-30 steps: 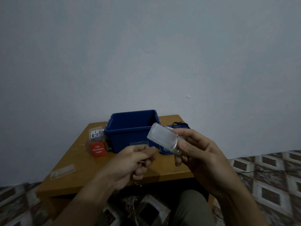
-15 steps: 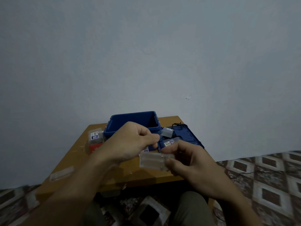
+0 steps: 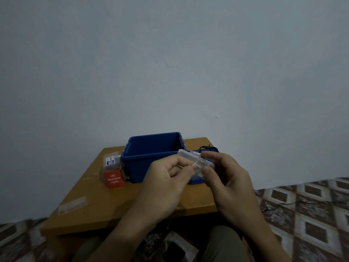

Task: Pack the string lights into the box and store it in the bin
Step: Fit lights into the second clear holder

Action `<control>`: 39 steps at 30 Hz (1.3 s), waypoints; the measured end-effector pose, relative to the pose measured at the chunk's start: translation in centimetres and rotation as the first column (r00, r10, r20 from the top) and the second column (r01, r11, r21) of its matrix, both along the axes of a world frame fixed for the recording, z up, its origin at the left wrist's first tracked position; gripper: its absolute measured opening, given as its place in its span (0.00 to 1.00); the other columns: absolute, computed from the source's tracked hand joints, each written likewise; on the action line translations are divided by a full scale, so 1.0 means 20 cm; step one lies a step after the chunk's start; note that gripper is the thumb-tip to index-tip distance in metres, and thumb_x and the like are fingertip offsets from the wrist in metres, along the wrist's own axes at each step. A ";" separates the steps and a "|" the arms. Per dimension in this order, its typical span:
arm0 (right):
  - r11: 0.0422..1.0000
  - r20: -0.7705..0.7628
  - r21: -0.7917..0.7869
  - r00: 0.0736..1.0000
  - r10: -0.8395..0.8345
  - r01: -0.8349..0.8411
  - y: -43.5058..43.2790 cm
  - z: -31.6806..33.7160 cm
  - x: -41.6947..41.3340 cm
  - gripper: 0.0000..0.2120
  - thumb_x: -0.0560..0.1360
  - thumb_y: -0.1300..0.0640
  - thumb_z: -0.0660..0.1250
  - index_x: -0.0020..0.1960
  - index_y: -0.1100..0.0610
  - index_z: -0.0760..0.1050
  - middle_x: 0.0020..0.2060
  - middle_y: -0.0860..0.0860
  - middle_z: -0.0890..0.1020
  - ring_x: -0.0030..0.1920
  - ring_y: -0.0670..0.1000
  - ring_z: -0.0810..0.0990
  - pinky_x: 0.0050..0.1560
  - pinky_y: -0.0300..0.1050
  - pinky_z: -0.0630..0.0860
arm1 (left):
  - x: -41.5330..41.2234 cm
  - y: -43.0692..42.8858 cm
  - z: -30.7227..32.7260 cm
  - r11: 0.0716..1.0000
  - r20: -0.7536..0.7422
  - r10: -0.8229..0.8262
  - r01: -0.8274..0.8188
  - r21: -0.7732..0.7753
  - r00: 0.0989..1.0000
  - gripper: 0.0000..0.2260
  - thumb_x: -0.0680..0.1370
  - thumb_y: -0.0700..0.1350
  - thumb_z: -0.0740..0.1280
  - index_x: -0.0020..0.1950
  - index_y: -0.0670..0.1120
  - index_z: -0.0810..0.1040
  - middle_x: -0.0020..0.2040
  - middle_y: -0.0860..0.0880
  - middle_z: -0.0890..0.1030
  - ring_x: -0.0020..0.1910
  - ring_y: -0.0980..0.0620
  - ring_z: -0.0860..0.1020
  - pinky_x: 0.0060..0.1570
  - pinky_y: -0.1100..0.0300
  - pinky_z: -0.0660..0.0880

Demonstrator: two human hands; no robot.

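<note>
Both my hands hold a small clear plastic box (image 3: 190, 157) in front of the blue bin (image 3: 149, 148), above the low wooden table (image 3: 105, 203). My right hand (image 3: 228, 178) grips its right end with curled fingers. My left hand (image 3: 168, 178) pinches at its near edge with thumb and forefinger. The bin stands open, and its inside is too dark to read. The blue bin lid (image 3: 198, 180) lies right of the bin, mostly hidden by my hands, with a dark wire (image 3: 206, 147) at its far end.
A red carton marked LED Decorative Lights (image 3: 113, 178) stands left of the bin with a clear labelled box (image 3: 111, 160) behind it. A clear plastic piece (image 3: 71, 204) lies at the table's left front. The wall is close behind. Patterned floor tiles lie to the right.
The clear box has gone from the table's front edge up and away to the bin's near rim, with both hands following it. My left hand has closed in on its near edge.
</note>
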State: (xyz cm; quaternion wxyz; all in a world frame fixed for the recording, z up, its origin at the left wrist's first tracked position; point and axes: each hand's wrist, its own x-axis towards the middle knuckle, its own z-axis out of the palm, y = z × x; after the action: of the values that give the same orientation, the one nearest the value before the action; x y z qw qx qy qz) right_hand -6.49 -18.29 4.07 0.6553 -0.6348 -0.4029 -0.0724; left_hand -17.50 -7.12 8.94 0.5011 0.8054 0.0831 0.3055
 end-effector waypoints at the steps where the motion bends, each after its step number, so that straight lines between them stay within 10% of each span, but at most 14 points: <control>1: 1.000 -0.010 0.007 1.000 0.007 -0.007 0.00 0.00 0.00 0.12 0.80 0.60 0.67 0.61 0.50 0.78 0.45 0.49 0.81 0.42 0.47 0.81 0.40 0.37 0.78 | 0.00 0.00 -0.01 0.999 -0.012 -0.010 0.010 -0.043 1.000 0.05 0.80 0.43 0.67 0.50 0.47 0.83 0.38 0.57 0.85 0.38 0.64 0.82 0.37 0.73 0.74; 9: 0.996 -0.055 0.082 0.998 0.044 -0.039 0.02 -0.01 -0.01 0.12 0.80 0.59 0.67 0.61 0.49 0.79 0.41 0.46 0.80 0.42 0.50 0.81 0.42 0.41 0.79 | -0.01 0.04 -0.04 0.963 -0.120 -0.038 0.005 -0.269 0.992 0.08 0.80 0.48 0.67 0.50 0.42 0.79 0.24 0.58 0.73 0.20 0.62 0.69 0.24 0.72 0.63; 39: 0.944 -0.261 0.090 0.907 0.331 -0.318 -0.04 0.04 0.00 0.09 0.77 0.59 0.69 0.56 0.49 0.82 0.35 0.51 0.81 0.37 0.54 0.82 0.43 0.48 0.81 | -0.04 0.11 -0.04 0.747 -0.050 -0.414 0.308 -0.589 0.909 0.16 0.79 0.41 0.65 0.66 0.51 0.79 0.26 0.50 0.62 0.21 0.56 0.58 0.21 0.64 0.54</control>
State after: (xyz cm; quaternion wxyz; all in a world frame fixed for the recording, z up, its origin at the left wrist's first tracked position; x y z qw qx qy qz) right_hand -6.53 -19.10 4.84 0.7216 -0.5478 -0.4069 0.1164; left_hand -18.35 -4.88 8.13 0.7580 0.6435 0.0564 0.0905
